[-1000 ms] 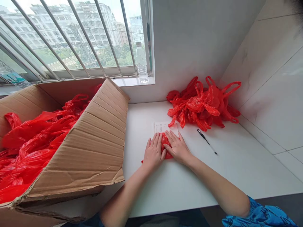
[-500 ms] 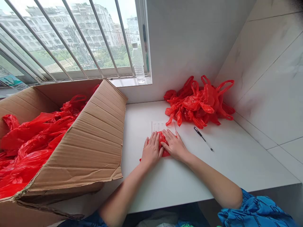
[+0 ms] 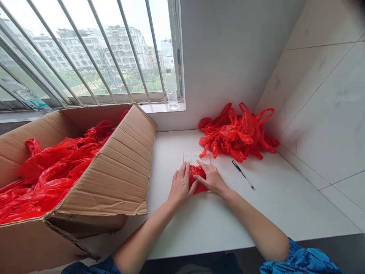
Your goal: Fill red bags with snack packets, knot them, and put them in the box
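Note:
A crumpled red plastic bag (image 3: 197, 173) lies on the white tabletop, partly over a sheet of paper (image 3: 190, 157) with rows of small writing. My left hand (image 3: 180, 184) rests along the bag's left side, fingers stretched out and pointing away from me. On the right side, my right hand (image 3: 212, 178) lies with straight fingers and its thumb spread toward the left one. Both hands touch the bag without gripping it. Their palms hide part of its edges.
A cardboard box (image 3: 114, 179) full of red plastic bags (image 3: 59, 163) fills the left. More red bags (image 3: 236, 131) are heaped at the back by the wall. A black pen (image 3: 243, 174) lies to the right. A clear bottle (image 3: 171, 89) stands on the windowsill.
My hands have drawn slightly apart, showing more of the red bag between them. The bag now looks more compact, its left corner no longer sticking out. The view has tilted up a little.

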`<state>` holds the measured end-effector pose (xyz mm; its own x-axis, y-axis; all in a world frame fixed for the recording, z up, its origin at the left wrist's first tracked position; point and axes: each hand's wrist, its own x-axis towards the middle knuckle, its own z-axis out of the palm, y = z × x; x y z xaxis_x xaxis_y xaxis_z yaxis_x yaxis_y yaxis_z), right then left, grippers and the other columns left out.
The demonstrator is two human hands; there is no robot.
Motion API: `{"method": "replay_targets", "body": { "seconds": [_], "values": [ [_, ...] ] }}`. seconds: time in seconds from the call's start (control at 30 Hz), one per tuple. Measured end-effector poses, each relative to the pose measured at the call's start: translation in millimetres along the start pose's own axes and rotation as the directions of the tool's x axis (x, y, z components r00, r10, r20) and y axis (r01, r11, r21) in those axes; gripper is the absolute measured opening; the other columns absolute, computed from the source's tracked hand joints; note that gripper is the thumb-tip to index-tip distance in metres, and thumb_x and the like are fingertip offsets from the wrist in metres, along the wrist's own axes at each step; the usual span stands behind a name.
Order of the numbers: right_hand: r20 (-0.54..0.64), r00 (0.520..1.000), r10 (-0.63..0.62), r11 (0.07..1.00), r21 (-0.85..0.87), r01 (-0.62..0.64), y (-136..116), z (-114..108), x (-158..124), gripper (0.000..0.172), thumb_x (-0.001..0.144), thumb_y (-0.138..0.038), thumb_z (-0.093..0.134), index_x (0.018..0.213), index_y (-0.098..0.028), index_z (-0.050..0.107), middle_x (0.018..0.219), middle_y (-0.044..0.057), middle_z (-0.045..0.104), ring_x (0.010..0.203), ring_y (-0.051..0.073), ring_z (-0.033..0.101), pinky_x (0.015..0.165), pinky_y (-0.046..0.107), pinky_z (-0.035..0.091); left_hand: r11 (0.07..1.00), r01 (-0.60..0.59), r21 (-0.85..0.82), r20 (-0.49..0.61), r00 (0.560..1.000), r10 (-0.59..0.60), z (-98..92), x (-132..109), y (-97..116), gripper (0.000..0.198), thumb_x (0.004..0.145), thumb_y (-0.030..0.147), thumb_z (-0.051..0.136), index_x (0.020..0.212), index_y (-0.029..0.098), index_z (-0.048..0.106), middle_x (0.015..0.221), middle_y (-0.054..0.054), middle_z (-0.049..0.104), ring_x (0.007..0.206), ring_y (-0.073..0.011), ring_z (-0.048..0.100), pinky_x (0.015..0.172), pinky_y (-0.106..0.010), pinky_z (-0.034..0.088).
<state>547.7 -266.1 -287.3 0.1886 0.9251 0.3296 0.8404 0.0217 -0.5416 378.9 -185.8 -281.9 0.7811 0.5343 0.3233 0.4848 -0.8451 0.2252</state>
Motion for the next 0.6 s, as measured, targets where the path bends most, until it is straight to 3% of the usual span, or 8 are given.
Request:
{"method": "replay_targets", "body": {
  "seconds": [0.1, 0.17, 0.23, 0.3, 0.33, 0.43, 0.53, 0.6],
  "values": [
    [0.038, 0.995, -0.098, 0.987, 0.130, 0.092, 1, -19, -3, 0.082, 0.084, -0.052, 0.067, 0.152, -0.022, 0.033, 0.124, 0.010, 0.067, 0.116, 0.027, 0.061, 0.102, 0.045, 0.045, 0.997, -0.075, 0.019, -0.031, 0.997, 0.075, -15.2, -4, 10, 0.072, 0.088, 0.037, 0.059, 0.151, 0.018, 0.029, 0.146, -0.016, 0.049, 0.131, -0.0295, 0.049, 0.107, -0.048, 0.039],
    [0.080, 0.989, -0.127, 0.982, 0.154, 0.114, 0, -24, -6, 0.072, 0.083, -0.044, 0.068, 0.147, -0.023, 0.042, 0.118, 0.009, 0.068, 0.108, 0.027, 0.063, 0.094, 0.043, 0.050, 0.991, -0.121, 0.050, 0.032, 0.992, 0.120, -20.6, -4, 16, 0.058, 0.084, 0.034, 0.065, 0.138, 0.022, 0.046, 0.130, -0.012, 0.061, 0.118, -0.0289, 0.058, 0.096, -0.045, 0.047],
    [0.095, 0.988, -0.124, 0.974, 0.200, 0.103, -4, -26, -10, 0.055, 0.087, -0.039, 0.063, 0.138, -0.022, 0.053, 0.107, 0.007, 0.070, 0.096, 0.024, 0.066, 0.086, 0.039, 0.053, 0.988, -0.126, 0.089, 0.092, 0.989, 0.118, -26.2, -4, 21, 0.030, 0.086, 0.031, 0.064, 0.115, 0.022, 0.060, 0.110, -0.010, 0.068, 0.103, -0.0270, 0.063, 0.082, -0.039, 0.051],
    [0.080, 0.991, -0.104, 0.950, 0.304, 0.075, -9, -26, -14, 0.045, 0.089, -0.041, 0.061, 0.130, -0.021, 0.060, 0.090, 0.004, 0.069, 0.082, 0.020, 0.065, 0.078, 0.035, 0.054, 0.987, -0.101, 0.127, 0.108, 0.990, 0.087, -39.4, -5, 26, 0.008, 0.091, 0.027, 0.057, 0.093, 0.021, 0.063, 0.093, -0.007, 0.069, 0.089, -0.0231, 0.065, 0.073, -0.033, 0.050],
    [0.068, 0.994, -0.091, 0.928, 0.368, 0.060, -11, -26, -17, 0.044, 0.090, -0.043, 0.061, 0.128, -0.022, 0.061, 0.083, 0.002, 0.067, 0.075, 0.018, 0.064, 0.074, 0.032, 0.053, 0.987, -0.089, 0.133, 0.107, 0.991, 0.075, -51.0, -8, 28, 0.011, 0.092, 0.026, 0.055, 0.086, 0.021, 0.062, 0.087, -0.005, 0.069, 0.083, -0.0211, 0.065, 0.069, -0.031, 0.049],
    [-0.006, 1.000, -0.017, 0.850, 0.526, 0.018, -16, -30, -24, 0.042, 0.092, -0.050, 0.055, 0.124, -0.024, 0.063, 0.074, 0.000, 0.062, 0.065, 0.016, 0.060, 0.064, 0.029, 0.053, 0.996, -0.063, 0.055, 0.104, 0.993, 0.057, -109.6, -27, 36, 0.013, 0.092, 0.028, 0.053, 0.084, 0.022, 0.061, 0.081, -0.003, 0.068, 0.073, -0.0178, 0.063, 0.062, -0.027, 0.046],
    [-0.081, 0.993, 0.087, 0.809, 0.588, -0.023, -15, -34, -28, 0.040, 0.097, -0.052, 0.044, 0.116, -0.025, 0.066, 0.074, 0.002, 0.063, 0.067, 0.019, 0.063, 0.063, 0.031, 0.055, 0.990, 0.068, -0.127, 0.080, 0.995, -0.058, -192.7, -59, 40, 0.022, 0.090, 0.038, 0.053, 0.075, 0.024, 0.061, 0.068, -0.001, 0.062, 0.060, -0.0150, 0.056, 0.056, -0.026, 0.044],
    [-0.096, 0.989, 0.110, 0.837, 0.545, -0.040, -15, -30, -30, 0.039, 0.097, -0.052, 0.043, 0.110, -0.026, 0.069, 0.073, 0.003, 0.064, 0.069, 0.020, 0.064, 0.063, 0.031, 0.056, 0.957, 0.184, -0.225, 0.020, 0.983, -0.185, -248.9, -81, 34, 0.037, 0.088, 0.047, 0.054, 0.060, 0.023, 0.059, 0.054, 0.001, 0.053, 0.050, -0.0122, 0.048, 0.048, -0.023, 0.042]
  ]
}}
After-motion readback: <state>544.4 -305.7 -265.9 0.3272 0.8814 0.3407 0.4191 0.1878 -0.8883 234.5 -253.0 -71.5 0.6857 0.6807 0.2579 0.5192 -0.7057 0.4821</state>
